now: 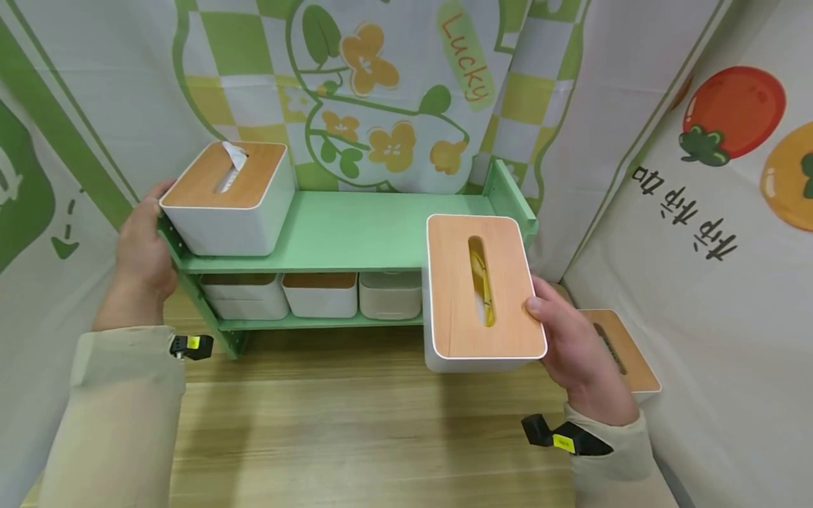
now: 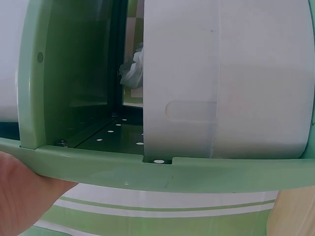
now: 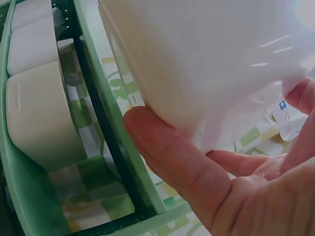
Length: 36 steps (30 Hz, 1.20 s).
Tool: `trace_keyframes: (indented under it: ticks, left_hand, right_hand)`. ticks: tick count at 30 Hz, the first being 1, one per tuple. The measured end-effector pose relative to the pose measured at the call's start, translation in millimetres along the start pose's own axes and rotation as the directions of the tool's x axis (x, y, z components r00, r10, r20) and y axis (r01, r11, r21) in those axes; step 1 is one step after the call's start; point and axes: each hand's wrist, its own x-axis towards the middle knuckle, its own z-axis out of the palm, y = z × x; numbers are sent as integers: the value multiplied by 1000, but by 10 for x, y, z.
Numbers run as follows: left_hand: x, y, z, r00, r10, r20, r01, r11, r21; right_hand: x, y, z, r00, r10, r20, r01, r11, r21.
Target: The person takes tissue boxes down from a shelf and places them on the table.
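Observation:
My right hand [image 1: 584, 346] grips a white tissue box [image 1: 485, 286] by its right side, thumb over the rim of the wood-look lid. Something yellow shows through the lid's slot. The box is held in front of the right half of a green two-tier shelf [image 1: 365, 226]; in the right wrist view, fingers spread along its glossy white wall [image 3: 211, 64]. My left hand [image 1: 141, 257] holds the shelf's left end, fingertips partly hidden behind it. Close beside that hand, a second tissue box [image 1: 231, 233] with white tissue poking out stands on the top tier.
On the lower tier sit several white boxes, among them a wood-lidded one [image 1: 320, 300] and a pale-lidded one [image 1: 389, 303]. Another wood-lidded box [image 1: 638, 360] stands at the right, partly behind my right hand. Printed curtains [image 1: 641, 106] hang close behind and on both sides.

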Motion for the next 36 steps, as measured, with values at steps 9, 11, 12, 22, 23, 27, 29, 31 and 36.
trace_keyframes:
  ticks: [9,11,12,22,23,27,29,31,36]
  left_hand:
    - [4,-6,-10,1000,-2,-6,2,1000,14]
    - [9,-6,-12,1000,-3,-6,3,1000,4]
    - [11,-7,-12,1000,-5,-6,5,1000,-2]
    - [18,-2,-16,1000,-13,-3,13,1000,-1]
    - [21,1,-15,1000,-13,-2,13,1000,-5]
    - [22,13,-10,1000,-13,-2,12,1000,-16]
    - [21,16,-9,1000,-12,1,12,1000,-17]
    - [16,19,-10,1000,-12,4,12,1000,-16]
    - [13,29,-5,1000,-20,8,21,1000,-8]
  right_hand:
    - [-108,99,-17,999,12,48,-12,1000,-1]
    - [-125,123,-24,999,4,54,-4,1000,-1]
    - [-134,135,-28,999,3,54,-3,1000,0]
    - [-227,241,-63,998,65,20,-65,997,-34]
    - [-237,249,-66,997,72,11,-72,997,-42]
    - [-279,288,-79,993,114,-20,-115,991,-62]
    - [-298,313,-88,990,136,-35,-138,988,-71]
    - [-314,344,-100,985,163,-52,-167,983,-78]
    - [-336,457,-148,963,246,-109,-257,961,-101]
